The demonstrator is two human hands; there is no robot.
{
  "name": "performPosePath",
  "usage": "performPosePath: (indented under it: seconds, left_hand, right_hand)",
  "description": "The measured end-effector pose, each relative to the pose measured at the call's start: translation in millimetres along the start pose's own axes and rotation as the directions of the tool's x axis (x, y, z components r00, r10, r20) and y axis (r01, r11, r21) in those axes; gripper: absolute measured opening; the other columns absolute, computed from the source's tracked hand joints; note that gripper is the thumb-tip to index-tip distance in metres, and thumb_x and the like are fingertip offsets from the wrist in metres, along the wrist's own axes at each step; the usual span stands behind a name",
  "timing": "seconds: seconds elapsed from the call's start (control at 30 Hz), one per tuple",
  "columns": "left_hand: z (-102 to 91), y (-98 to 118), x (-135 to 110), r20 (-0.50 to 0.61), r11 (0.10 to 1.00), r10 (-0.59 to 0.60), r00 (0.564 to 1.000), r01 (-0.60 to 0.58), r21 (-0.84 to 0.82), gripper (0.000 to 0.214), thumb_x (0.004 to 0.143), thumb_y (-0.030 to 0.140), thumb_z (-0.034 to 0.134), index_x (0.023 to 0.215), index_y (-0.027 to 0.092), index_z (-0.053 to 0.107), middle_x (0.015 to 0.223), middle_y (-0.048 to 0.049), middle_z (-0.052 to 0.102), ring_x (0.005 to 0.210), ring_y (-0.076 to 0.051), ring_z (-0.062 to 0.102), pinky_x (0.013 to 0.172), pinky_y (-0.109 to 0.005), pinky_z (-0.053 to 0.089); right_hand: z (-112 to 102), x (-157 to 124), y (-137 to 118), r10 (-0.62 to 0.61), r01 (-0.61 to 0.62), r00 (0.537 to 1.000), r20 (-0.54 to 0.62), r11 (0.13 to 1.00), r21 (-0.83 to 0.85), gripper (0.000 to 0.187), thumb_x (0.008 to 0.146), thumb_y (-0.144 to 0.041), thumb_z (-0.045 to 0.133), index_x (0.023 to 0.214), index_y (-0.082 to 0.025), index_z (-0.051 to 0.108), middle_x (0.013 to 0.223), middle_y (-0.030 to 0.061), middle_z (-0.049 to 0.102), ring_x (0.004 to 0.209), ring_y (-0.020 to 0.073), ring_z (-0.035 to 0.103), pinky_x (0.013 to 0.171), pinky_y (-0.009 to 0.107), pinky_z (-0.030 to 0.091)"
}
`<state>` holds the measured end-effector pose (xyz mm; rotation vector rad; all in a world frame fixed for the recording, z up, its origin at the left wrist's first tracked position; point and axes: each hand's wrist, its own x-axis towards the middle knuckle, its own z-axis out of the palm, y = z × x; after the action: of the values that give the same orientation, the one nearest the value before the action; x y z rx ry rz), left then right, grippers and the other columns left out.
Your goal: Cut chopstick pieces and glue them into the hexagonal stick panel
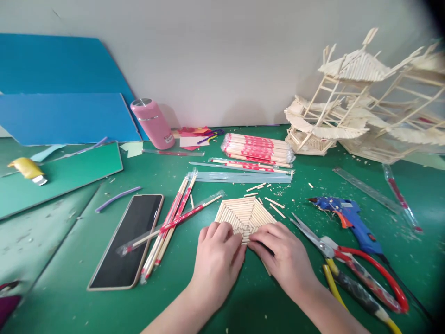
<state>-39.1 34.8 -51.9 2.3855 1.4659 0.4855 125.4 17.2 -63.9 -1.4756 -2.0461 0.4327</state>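
Worktop (253, 308): green, littered. Scissors (327, 247) lie just beside the right hand (287, 255); an outward sweep could meet their tips. Stick panel (239, 209) lies centrally, between right hand and left hand (215, 257), each grip clamped on its near part; uneven pressure could skew its rows. Loose offcuts (256, 187) could lodge underneath.

Two hands, the left hand (217, 253) and the right hand (287, 253), share one stick panel (241, 208). Left of them are one phone (121, 246) and three slim wrapped packets (186, 217); farther left, two blue boards (66, 118) and one green board (79, 171). Beyond the hands are one pink flask (153, 123) and one thick wrapped bundle (257, 147). To their right are one glue gun (356, 220), one pair of scissors (311, 234) and, farther off, two stick models (351, 69).
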Motion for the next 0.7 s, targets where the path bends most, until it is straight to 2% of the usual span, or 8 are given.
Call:
performPosePath:
  seconds: [0.27,0.5,0.7]
  left_hand:
    - [1.6,0.9,0.2,0.000,1.000,-0.017,1.000,0.017,-0.009,0.020,0.084,0.023,0.046,0.073,0.021,0.062,0.078,-0.0042,0.053,0.075,-0.020,0.045,0.064,-0.034,0.033]
    - [1.0,3.8,-0.4,-0.035,0.999,-0.027,0.999,0.026,-0.021,0.014,0.081,0.022,0.049,0.083,0.022,0.063,0.081,-0.0041,0.055,0.077,-0.021,0.047,0.066,-0.034,0.035]
    - [3.0,3.7,-2.4,-0.041,1.000,-0.008,0.999,0.008,-0.017,0.016,0.082,0.020,0.047,0.084,0.022,0.063,0.082,-0.0044,0.054,0.078,-0.021,0.047,0.067,-0.035,0.035]
  right_hand:
    - [0.3,1.3,-1.0,0.002,-0.003,1.000,0.021,1.000,0.015,0.011,0.087,-0.023,0.051,0.082,-0.022,0.061,0.078,0.0002,0.060,0.076,0.0161,0.050,0.068,0.030,0.041]
    - [-0.5,2.0,-1.9,0.008,-0.008,1.000,0.023,1.000,-0.005,0.013,0.087,-0.022,0.050,0.083,-0.022,0.062,0.077,0.0010,0.061,0.077,0.0168,0.052,0.069,0.031,0.041]
    - [-2.7,3.1,-5.1,0.001,-0.001,1.000,0.021,1.000,-0.013,0.013,0.086,-0.020,0.051,0.082,-0.022,0.063,0.077,0.0015,0.062,0.077,0.0172,0.055,0.069,0.031,0.043]
